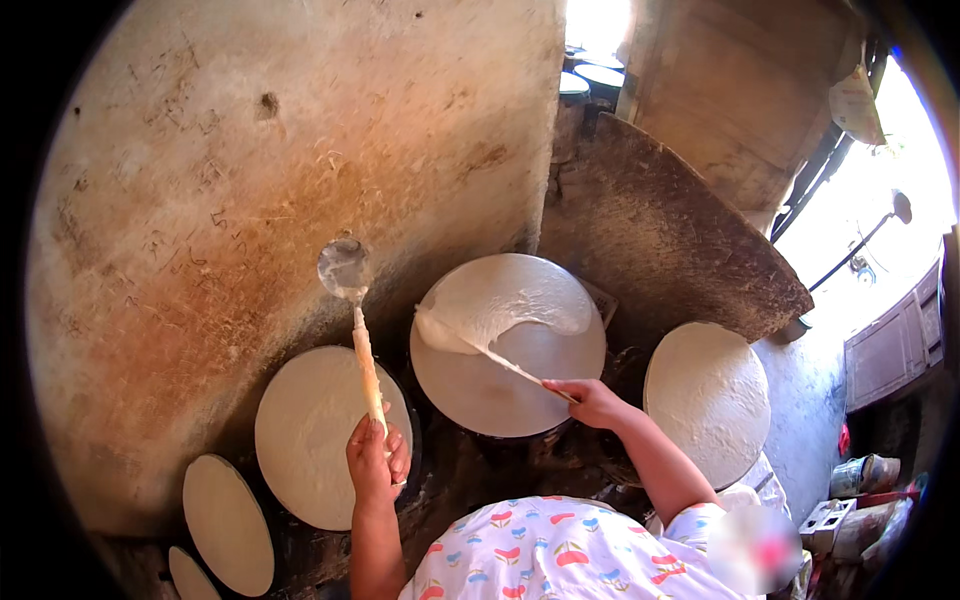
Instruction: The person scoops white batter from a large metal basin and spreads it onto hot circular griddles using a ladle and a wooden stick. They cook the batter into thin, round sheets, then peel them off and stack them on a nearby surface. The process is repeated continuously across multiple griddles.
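Observation:
My left hand [380, 456] grips the handle of a ladle [343, 268], its batter-smeared bowl raised in front of the wall. Between thumb and fingers, my right hand [589, 403] holds a thin stick-like spreader [514, 365]. The spreader's far end lies in pale wet batter [525, 304] on the middle round griddle [508, 394]. The batter covers mainly the far part of that surface in a curved band, the nearer part being bare. To the left, a round griddle [315, 442] bears a pale sheet, partly behind my left hand. Another coated round griddle [707, 405] stands beyond my right forearm.
Two more pale round surfaces [229, 525] sit at the lower left. A stained wall [225, 225] rises beside the griddles. A dark curved board [675, 232] stands behind them on the right. Buckets [862, 474] and a perforated block [825, 523] lie at the lower right.

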A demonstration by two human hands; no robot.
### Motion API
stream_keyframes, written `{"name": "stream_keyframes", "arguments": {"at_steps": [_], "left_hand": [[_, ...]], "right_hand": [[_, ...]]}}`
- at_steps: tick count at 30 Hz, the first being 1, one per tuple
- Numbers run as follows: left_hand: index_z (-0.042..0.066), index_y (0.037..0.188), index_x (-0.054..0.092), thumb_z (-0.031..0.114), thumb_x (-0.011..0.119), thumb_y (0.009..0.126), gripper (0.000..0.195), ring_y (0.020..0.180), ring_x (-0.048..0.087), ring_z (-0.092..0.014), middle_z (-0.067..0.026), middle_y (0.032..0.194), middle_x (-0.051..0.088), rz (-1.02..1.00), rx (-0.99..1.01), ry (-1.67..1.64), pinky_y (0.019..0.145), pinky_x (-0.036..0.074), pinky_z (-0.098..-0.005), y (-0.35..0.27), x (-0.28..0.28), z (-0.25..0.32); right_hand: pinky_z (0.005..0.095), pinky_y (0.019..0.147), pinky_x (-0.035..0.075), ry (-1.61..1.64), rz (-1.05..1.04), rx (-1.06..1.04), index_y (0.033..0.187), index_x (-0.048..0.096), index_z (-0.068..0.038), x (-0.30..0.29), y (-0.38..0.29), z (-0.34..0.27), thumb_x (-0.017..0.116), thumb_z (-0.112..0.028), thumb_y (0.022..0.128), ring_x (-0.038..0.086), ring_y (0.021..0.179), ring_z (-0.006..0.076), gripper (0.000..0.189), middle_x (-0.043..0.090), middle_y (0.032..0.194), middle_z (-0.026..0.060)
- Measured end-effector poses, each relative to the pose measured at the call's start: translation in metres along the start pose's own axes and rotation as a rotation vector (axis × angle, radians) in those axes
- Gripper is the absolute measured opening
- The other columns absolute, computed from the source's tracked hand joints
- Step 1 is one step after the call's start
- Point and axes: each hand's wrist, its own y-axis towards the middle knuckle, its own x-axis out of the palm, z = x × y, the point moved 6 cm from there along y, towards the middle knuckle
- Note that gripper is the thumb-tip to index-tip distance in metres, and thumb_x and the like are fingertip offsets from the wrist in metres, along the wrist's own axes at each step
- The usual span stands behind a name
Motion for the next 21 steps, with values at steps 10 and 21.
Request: {"name": "stream_keyframes", "arguments": {"at_steps": [10, 21], "left_hand": [[0.001, 0.120, 0.057, 0.022, 0.050, 0.100, 0.030, 0.039, 0.037, -0.004, -0.0010, 0.066, 0.046, 0.052, 0.015, 0.014, 0.030, 0.030, -0.0187, -0.006, 0.015, -0.011], [0.003, 0.119, 0.057, 0.020, 0.051, 0.099, 0.027, 0.040, 0.038, -0.005, -0.0006, 0.066, 0.047, 0.104, -0.030, -0.040, 0.031, 0.031, -0.0198, -0.016, 0.007, -0.029]], "right_hand": [[0.0273, 0.089, 0.048, -0.110, 0.023, -0.059, 0.131, 0.059, -0.016, -0.013, 0.042, -0.006, 0.047, 0.012, 0.077, 0.062, 0.107, 0.0171, 0.062, 0.066, 0.119, 0.0099], [0.0399, 0.077, 0.053, -0.586, 0.215, 0.075, 0.128, 0.061, -0.032, -0.010, 0.044, -0.026, 0.053, 0.002, 0.082, 0.065, 0.089, 0.0340, 0.057, 0.065, 0.099, 0.0152]]}}
